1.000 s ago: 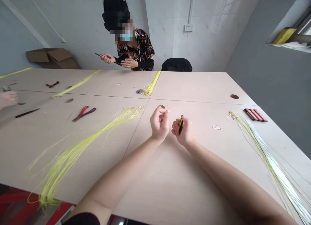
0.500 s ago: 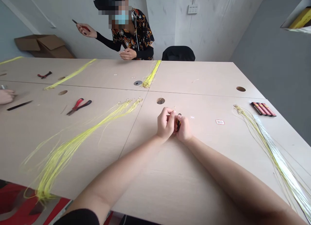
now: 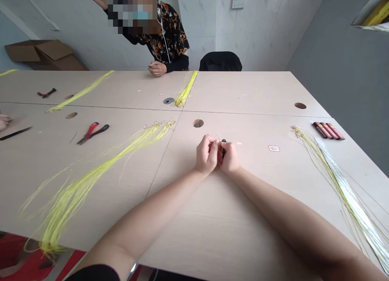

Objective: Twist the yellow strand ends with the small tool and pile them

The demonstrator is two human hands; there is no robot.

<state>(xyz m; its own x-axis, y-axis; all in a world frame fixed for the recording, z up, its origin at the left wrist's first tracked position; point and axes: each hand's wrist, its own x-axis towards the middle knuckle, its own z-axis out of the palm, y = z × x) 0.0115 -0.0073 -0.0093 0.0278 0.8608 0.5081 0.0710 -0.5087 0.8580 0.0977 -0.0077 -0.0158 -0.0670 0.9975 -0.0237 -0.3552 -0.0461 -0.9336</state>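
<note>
My left hand [image 3: 206, 154] and my right hand [image 3: 229, 157] are pressed together over the middle of the pale wooden table [image 3: 219, 216]. My right hand is closed round a small black and yellow tool [image 3: 224, 147], whose tip sticks up between the hands. My left hand pinches something thin and small at its fingertips, too small to name. A long bundle of yellow strands [image 3: 100, 167] lies to the left of my hands.
Red-handled pliers [image 3: 92, 132] lie at the left. Another strand bundle [image 3: 337, 184] runs along the right edge, with dark red sticks [image 3: 328, 130] beyond it. A person in a patterned top [image 3: 165, 40] stands across the table, one fist [image 3: 157, 68] on it. A cable hole [image 3: 198, 123] lies just beyond my hands.
My two hands came together from apart and now touch. The person opposite raised one arm with a red tool up and out of view. The view shifted slightly.
</note>
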